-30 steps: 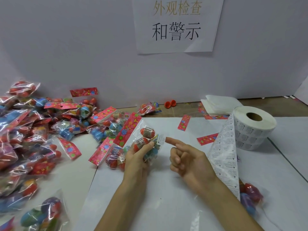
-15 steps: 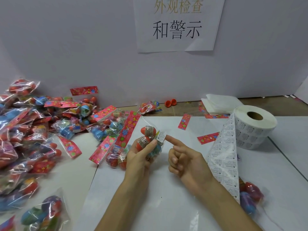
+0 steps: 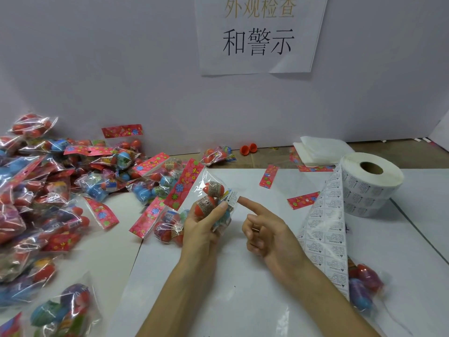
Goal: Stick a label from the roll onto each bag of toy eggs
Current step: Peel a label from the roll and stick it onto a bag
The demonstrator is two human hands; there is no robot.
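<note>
My left hand grips a clear bag of toy eggs with a red flowered header, held above the white table. A small white label lies on the bag's right side. My right hand points its index finger at that label, fingertip touching its edge, with the other fingers curled and holding nothing. The label roll stands at the right, its printed strip trailing down toward my right forearm.
A big heap of bagged eggs fills the left side. Another bag lies under the strip at the right. Loose red header cards, folded white sheets and an orange egg half lie near the back wall.
Both hands have stayed nearly in place. The bag has tilted slightly and my right index fingertip remains at the label's edge.
</note>
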